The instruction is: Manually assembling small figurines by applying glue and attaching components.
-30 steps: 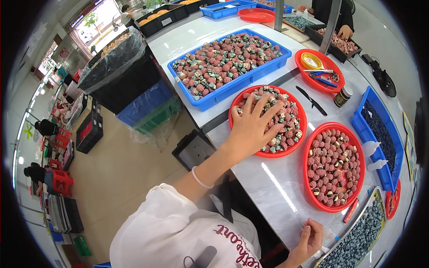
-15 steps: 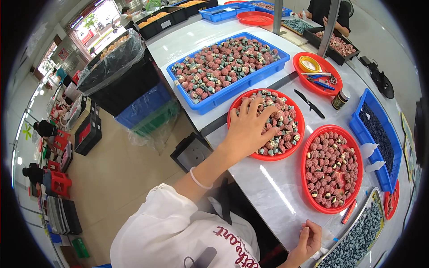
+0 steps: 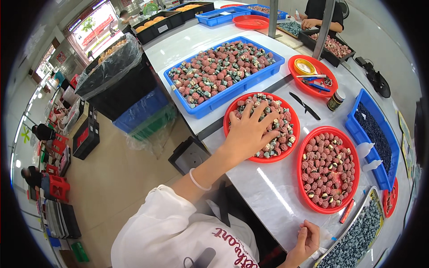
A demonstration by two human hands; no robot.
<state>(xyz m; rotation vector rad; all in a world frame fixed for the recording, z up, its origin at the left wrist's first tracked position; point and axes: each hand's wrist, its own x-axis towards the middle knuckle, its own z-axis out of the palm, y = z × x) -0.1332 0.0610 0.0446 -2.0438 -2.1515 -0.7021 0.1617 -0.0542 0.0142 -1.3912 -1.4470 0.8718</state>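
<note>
My left hand [image 3: 251, 131] lies palm down with spread fingers on a heap of small pinkish-red bumpy, berry-like pieces and grey-green chunks [image 3: 282, 117]. These fill a round red tray [image 3: 296, 129]. My right hand [image 3: 307, 240] rests low at the table's near edge, thumb and fingers curled together. Whether anything small is between them is hidden. Another round red tray [image 3: 300, 178] stands beyond it, holding bumpy pieces, some with dark and cream parts. Behind my left hand, a blue rectangular tray [image 3: 214, 103] holds more of the red and grey-green mix.
To the right are a knife [image 3: 304, 106], a red tray of tools [image 3: 328, 93], a jar [image 3: 336, 100], white squeeze bottles [image 3: 372, 165], a blue tray of dark pieces [image 3: 388, 176] and a tray of grey-green chips [image 3: 353, 236]. A lined black bin [image 3: 120, 91] stands left. A co-worker [image 3: 319, 18] sits across.
The view has shifted slightly. My left hand stays on the heap with its fingers a little differently spread; my right hand is nearly still. The co-worker's hands have moved.
</note>
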